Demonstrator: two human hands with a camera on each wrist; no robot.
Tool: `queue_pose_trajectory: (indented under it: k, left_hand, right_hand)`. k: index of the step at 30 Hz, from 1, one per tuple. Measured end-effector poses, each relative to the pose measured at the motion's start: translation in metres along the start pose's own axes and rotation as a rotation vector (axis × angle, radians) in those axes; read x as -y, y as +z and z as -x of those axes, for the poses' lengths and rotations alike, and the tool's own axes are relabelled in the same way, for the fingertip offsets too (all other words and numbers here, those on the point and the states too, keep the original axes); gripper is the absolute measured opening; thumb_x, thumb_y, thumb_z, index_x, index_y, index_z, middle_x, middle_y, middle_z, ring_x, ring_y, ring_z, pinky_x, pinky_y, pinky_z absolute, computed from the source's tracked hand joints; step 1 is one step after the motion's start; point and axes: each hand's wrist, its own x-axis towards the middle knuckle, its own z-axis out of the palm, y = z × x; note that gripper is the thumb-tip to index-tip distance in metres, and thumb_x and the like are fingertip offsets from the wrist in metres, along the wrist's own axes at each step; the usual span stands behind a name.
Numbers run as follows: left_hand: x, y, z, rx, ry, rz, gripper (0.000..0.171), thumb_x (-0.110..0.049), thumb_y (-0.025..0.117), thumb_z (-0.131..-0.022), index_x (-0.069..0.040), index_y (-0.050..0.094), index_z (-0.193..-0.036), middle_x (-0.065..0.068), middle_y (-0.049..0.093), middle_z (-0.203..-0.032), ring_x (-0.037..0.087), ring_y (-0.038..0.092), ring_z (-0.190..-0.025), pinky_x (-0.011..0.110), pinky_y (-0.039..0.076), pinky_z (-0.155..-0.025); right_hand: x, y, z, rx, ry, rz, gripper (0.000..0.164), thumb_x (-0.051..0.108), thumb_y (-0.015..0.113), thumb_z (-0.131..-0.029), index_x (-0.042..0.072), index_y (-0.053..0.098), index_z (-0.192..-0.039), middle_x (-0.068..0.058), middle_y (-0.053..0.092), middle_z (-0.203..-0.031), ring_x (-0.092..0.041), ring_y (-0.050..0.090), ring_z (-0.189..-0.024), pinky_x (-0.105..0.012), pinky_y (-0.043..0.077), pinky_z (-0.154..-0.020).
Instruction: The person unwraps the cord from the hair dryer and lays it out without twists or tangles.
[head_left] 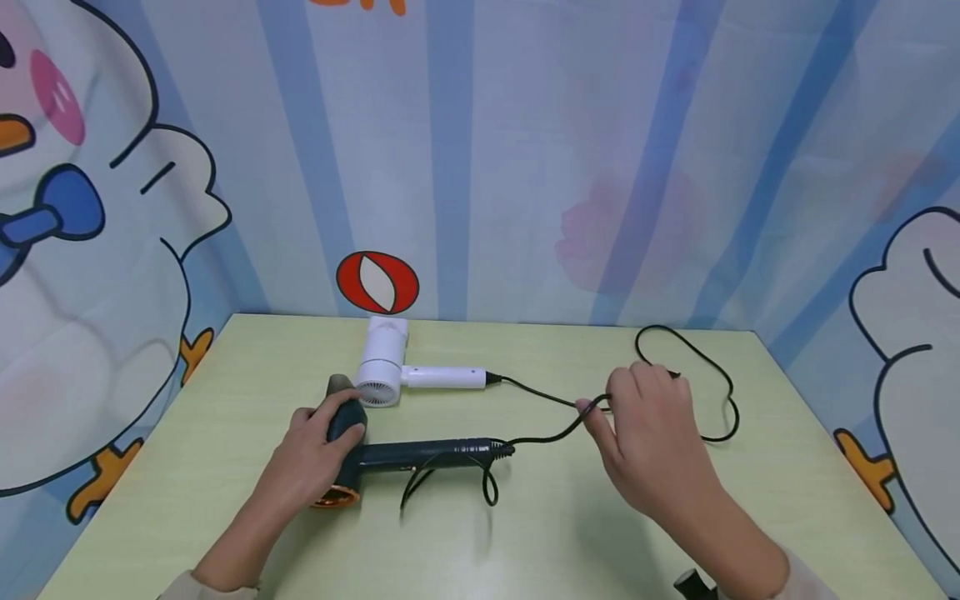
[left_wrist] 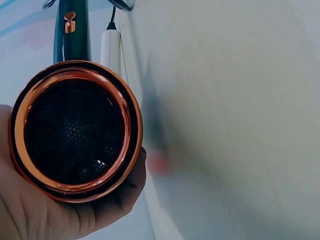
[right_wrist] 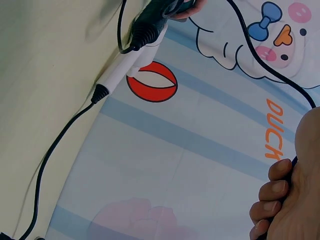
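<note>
My left hand (head_left: pixel 303 458) grips the barrel of a dark green hair dryer (head_left: pixel 427 454). Its thumb and fingers wrap the barrel, and the handle points right. In the left wrist view, the dryer's copper-rimmed grille (left_wrist: pixel 75 131) faces the camera. A black cord (head_left: pixel 551 437) leaves the handle end, with a thin loop hanging below the handle. Over the right side of the table, my right hand (head_left: pixel 656 442) holds that cord in curled fingers. In the right wrist view the cord (right_wrist: pixel 265 65) arcs down into the right hand (right_wrist: pixel 300 200).
A white hair dryer (head_left: pixel 442 377) lies behind the dark one, its handle also pointing right. Its black cord (head_left: pixel 733 400) runs behind my right hand and loops on the pale table (head_left: pixel 540 533). A black cylindrical piece (head_left: pixel 693 585) shows near the right sleeve. A printed curtain (head_left: pixel 510 167) stands behind.
</note>
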Motion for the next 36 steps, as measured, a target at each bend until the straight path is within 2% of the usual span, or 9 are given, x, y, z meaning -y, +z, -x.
queue_pose_trajectory:
  k: [9, 12, 15, 19, 24, 31, 36]
  left_hand:
    - [0.006, 0.000, -0.002, -0.013, 0.001, 0.003, 0.056, -0.046, 0.048, -0.105, -0.031, 0.032, -0.157, 0.032, 0.032, -0.146, 0.049, 0.053, -0.114, 0.055, 0.050, -0.080]
    - [0.007, 0.000, -0.002, -0.013, -0.005, 0.003, 0.056, -0.046, 0.048, -0.105, -0.031, 0.032, -0.157, 0.032, 0.032, -0.146, 0.049, 0.053, -0.113, 0.054, 0.050, -0.079]
    - [0.007, 0.000, -0.003, -0.013, -0.007, 0.002, 0.057, -0.046, 0.048, -0.104, -0.031, 0.032, -0.157, 0.032, 0.032, -0.146, 0.049, 0.053, -0.113, 0.055, 0.050, -0.080]
    - [0.007, 0.000, -0.003, -0.012, -0.014, 0.002, 0.058, -0.047, 0.047, -0.105, -0.030, 0.031, -0.157, 0.032, 0.031, -0.147, 0.050, 0.053, -0.114, 0.056, 0.050, -0.081]
    - [0.008, -0.001, -0.003, -0.012, -0.026, 0.000, 0.059, -0.046, 0.047, -0.104, -0.028, 0.030, -0.158, 0.033, 0.031, -0.147, 0.050, 0.053, -0.113, 0.056, 0.050, -0.080]
    - [0.010, -0.002, -0.002, -0.007, -0.028, -0.003, 0.058, -0.047, 0.048, -0.104, -0.029, 0.031, -0.157, 0.033, 0.031, -0.146, 0.050, 0.053, -0.112, 0.054, 0.050, -0.079]
    - [0.011, -0.003, -0.002, -0.002, -0.033, -0.003, 0.058, -0.047, 0.047, -0.104, -0.029, 0.031, -0.157, 0.033, 0.031, -0.146, 0.050, 0.052, -0.112, 0.054, 0.050, -0.079]
  right_hand:
    - [-0.009, -0.003, 0.012, 0.039, -0.040, -0.092, 0.034, 0.034, 0.058, -0.101, 0.017, 0.040, -0.078, 0.005, 0.032, -0.076, -0.013, 0.028, -0.071, -0.036, 0.022, -0.072]
    - [-0.014, -0.004, 0.015, 0.036, -0.057, -0.120, 0.028, 0.026, 0.058, -0.100, 0.019, 0.042, -0.078, 0.007, 0.034, -0.077, -0.011, 0.029, -0.072, -0.035, 0.023, -0.073]
    - [-0.019, -0.005, 0.019, 0.026, -0.092, -0.143, 0.021, 0.013, 0.053, -0.097, 0.020, 0.043, -0.079, 0.008, 0.034, -0.079, -0.009, 0.028, -0.073, -0.034, 0.023, -0.073]
    - [-0.027, -0.006, 0.023, 0.023, -0.135, -0.188, 0.023, 0.001, 0.046, -0.093, 0.021, 0.045, -0.081, 0.011, 0.032, -0.080, -0.007, 0.026, -0.075, -0.031, 0.020, -0.073]
    - [-0.037, -0.008, 0.029, 0.034, -0.172, -0.229, 0.026, -0.004, 0.048, -0.091, 0.021, 0.049, -0.084, 0.012, 0.031, -0.081, -0.005, 0.025, -0.076, -0.031, 0.021, -0.075]
    - [-0.053, -0.014, 0.037, 0.077, -0.177, -0.234, 0.025, -0.004, 0.050, -0.093, 0.020, 0.054, -0.089, 0.011, 0.037, -0.085, -0.005, 0.029, -0.080, -0.027, 0.023, -0.078]
    - [-0.066, -0.021, 0.045, 0.111, -0.190, -0.185, 0.024, -0.005, 0.057, -0.093, 0.019, 0.060, -0.095, 0.011, 0.044, -0.092, -0.006, 0.034, -0.088, -0.026, 0.026, -0.081]
